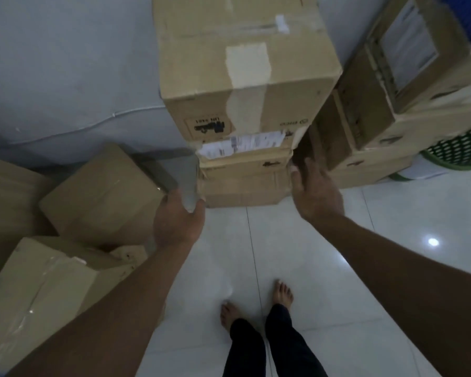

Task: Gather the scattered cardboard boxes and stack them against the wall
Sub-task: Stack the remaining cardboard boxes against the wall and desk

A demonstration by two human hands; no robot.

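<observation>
A tall stack of cardboard boxes stands against the grey wall (65, 63). Its big top box (245, 69) carries pale tape, and under it sits a lower box (242, 180) with a torn white label. My left hand (178, 219) hangs just off the lower box's left front corner, thumb and fingers spread, holding nothing. My right hand (314, 191) is beside the box's right edge with straight fingers near or touching the side. To the left lie loose boxes: a tilted one (104, 194) and a larger one (46, 295) in front of it.
A second stack of boxes (378, 104) stands right of the main one, with a green mesh basket (457, 151) beside it. A brown box (6, 208) sits at the far left. My bare feet (256, 303) stand on glossy white floor tiles (378, 268).
</observation>
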